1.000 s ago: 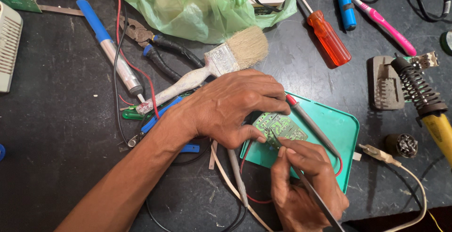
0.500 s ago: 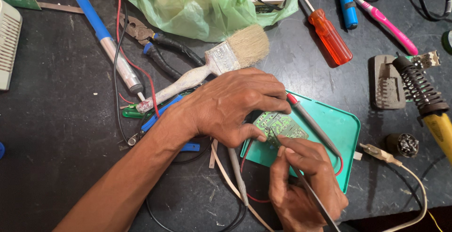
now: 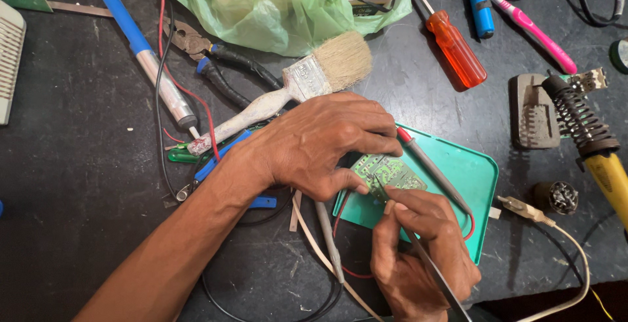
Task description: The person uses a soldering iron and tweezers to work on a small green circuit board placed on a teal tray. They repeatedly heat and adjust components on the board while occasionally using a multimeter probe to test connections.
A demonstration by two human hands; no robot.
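Resting on a teal tray (image 3: 474,171) near the middle of a black counter (image 3: 78,185), a small green circuit board (image 3: 386,171) was pinned down by the left hand (image 3: 320,142), its fingers laid flat and close together over the board's upper edge. A thin metal tool (image 3: 418,250) was pinched between thumb and fingers of the right hand (image 3: 418,250), just below the board, with the tip touching the board's surface. A red-tipped probe (image 3: 428,165) was laid across the tray, right of the board. A paintbrush (image 3: 294,86) was seen above the left hand, an orange-handled screwdriver (image 3: 454,47) above the tray, and a soldering iron (image 3: 589,139) in its coiled stand well right of the tray.
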